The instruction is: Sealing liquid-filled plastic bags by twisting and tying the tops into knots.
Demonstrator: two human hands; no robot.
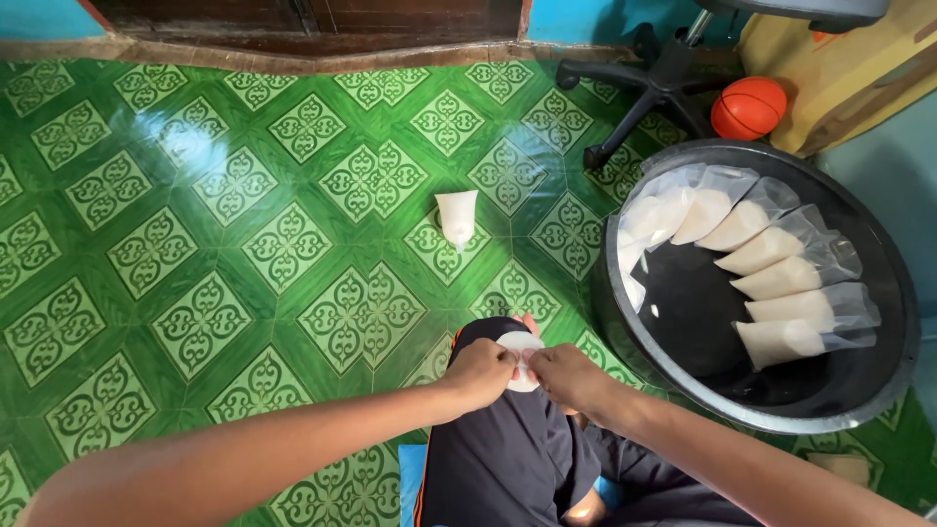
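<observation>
Both hands, left hand [480,372] and right hand [566,376], pinch a white bag [518,344] on the knee; several filled bags [781,293] lie in the tub [883,381], one bag [457,216] on the floor.

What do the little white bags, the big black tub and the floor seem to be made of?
The bags look like thin clear plastic film: glossy, creased, see-through above a white filling. The one in the hands, the small bag, seems the same. The tub looks like moulded black plastic with a smooth, faintly shiny rim, though metal cannot be excluded. The floor is probably glazed tile or vinyl, given its glare.
</observation>
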